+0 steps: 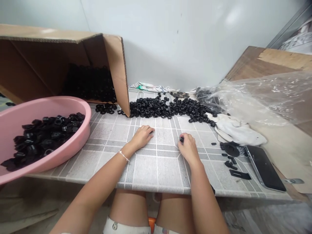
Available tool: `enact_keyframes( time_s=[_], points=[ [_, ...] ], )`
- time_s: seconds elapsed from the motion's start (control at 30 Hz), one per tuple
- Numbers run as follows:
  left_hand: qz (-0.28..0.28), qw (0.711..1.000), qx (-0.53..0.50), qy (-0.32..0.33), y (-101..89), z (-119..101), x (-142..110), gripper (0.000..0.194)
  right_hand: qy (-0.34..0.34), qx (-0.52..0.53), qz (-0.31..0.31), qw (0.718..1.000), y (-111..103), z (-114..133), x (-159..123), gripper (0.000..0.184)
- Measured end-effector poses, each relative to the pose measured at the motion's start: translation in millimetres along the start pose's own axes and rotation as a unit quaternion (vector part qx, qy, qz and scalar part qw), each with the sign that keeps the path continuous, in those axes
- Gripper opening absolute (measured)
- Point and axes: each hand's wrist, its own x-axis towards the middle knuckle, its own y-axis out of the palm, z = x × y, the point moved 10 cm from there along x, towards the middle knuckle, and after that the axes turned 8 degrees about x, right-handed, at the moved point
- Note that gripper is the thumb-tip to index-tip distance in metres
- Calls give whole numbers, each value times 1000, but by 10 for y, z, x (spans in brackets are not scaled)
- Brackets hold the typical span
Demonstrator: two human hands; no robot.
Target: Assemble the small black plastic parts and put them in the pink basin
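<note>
My left hand (142,136) rests on the checked tablecloth, a bracelet on its wrist. Its fingers are curled together, and a dark bit shows at the fingertips, too hidden to name. To the right, my right hand (189,148) pinches a small black plastic part (181,139) between thumb and fingers. Beyond both hands lies a long heap of small black plastic rings (152,107). At the left, a pink basin (84,130) holds many black plastic parts (48,133).
A cardboard box (117,71) lies on its side at back left, with black parts inside. On the right are a white cloth glove (239,130), a phone (264,167), loose black pieces (230,164) and clear plastic sheeting (263,94). A wall stands behind.
</note>
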Motion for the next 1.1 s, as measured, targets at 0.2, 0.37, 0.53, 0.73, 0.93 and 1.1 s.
enact_keyframes(
  time_s=[0.2, 0.37, 0.53, 0.73, 0.93, 1.1],
  points=[
    [52, 981, -171, 74, 55, -432, -106, 19, -12, 191, -5, 981, 13, 138, 34, 21],
    [97, 961, -225, 128, 128, -743, -211, 33, -15, 303, 78, 950, 287, 473, -56, 16],
    [44, 966, -214, 140, -31, -716, -224, 20, -57, 334, 47, 940, 194, 655, -105, 16],
    [52, 993, -88, 62, 82, -510, -245, 30, 3, 371, 67, 926, 240, 469, -70, 28],
    [58, 995, -73, 34, 155, -407, -234, 22, -103, 259, 182, 943, 429, 775, -202, 9],
    [69, 995, -73, 15, 176, -377, -222, 25, -131, 235, 192, 944, 456, 814, -227, 10]
  ],
)
